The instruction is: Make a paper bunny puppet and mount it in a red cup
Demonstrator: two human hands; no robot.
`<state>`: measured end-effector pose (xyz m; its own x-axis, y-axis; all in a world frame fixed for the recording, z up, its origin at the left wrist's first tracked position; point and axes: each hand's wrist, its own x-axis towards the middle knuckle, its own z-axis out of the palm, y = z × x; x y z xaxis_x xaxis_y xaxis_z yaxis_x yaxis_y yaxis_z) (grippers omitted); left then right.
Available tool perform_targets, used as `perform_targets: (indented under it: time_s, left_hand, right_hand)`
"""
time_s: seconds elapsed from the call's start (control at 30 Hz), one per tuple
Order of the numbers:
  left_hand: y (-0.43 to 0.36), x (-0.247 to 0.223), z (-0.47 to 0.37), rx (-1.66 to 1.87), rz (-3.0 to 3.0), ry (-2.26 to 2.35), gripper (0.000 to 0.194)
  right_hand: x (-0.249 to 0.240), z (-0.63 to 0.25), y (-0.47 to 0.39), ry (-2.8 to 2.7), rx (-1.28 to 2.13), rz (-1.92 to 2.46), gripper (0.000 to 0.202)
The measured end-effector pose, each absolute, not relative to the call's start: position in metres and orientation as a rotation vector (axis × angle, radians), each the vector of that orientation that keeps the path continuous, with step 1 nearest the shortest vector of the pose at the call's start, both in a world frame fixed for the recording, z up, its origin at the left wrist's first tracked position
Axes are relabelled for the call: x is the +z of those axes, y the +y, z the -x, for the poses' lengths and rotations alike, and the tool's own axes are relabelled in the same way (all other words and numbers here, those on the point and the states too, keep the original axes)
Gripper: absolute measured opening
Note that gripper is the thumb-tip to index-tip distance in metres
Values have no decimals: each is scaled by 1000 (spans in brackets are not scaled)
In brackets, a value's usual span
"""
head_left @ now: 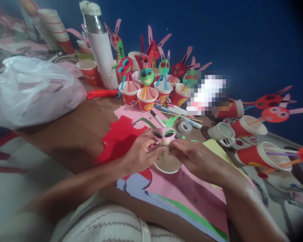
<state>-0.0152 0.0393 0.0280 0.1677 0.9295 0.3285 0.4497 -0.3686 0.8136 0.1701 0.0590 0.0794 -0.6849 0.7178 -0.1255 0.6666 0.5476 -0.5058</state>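
A pink paper rabbit face [164, 133] with green ears and black eyes is held up in front of me. My left hand [143, 149] pinches its lower left side, the thumb reaching under the chin. From the other side, my right hand [189, 153] has its fingers closed near the chin, touching the face's lower right edge; anything thin between those fingertips is hidden. Right below both hands is a paper cup [168, 164], its pale inside facing up. Under the cup lie pink paper [199, 195] and a cut red sheet [116, 137].
Red cups with finished paper faces on straws [147, 99] stand along the blue wall, several more at the right [252, 127]. A white flask [98, 50] and plastic bag [35, 90] occupy the left. Markers [156, 119], clear tape [184, 126] and a white mug [221, 131] lie beyond my hands.
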Motion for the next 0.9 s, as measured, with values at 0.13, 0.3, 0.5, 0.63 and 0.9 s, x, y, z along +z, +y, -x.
perform_targets:
  time_s: [0.13, 0.3, 0.5, 0.63, 0.9]
  left_hand:
    - [39, 28, 16, 1151, -1919, 1265, 11]
    - [39, 29, 15, 1178, -1901, 1176, 6]
    - [39, 30, 14, 1208, -1944, 1164, 3]
    - [38, 29, 15, 1200, -1932, 1159, 6]
    - [37, 29, 15, 1177, -1959, 1080, 7]
  right_hand:
    - [77, -170, 58, -2684, 733, 1143, 18]
    - [74, -171, 56, -2699, 707, 1182, 16]
    - [73, -171, 56, -2740, 739, 1243, 15]
    - [78, -172, 57, -2744, 746, 1202, 19]
    - [86, -175, 56, -2830, 699, 1220, 16]
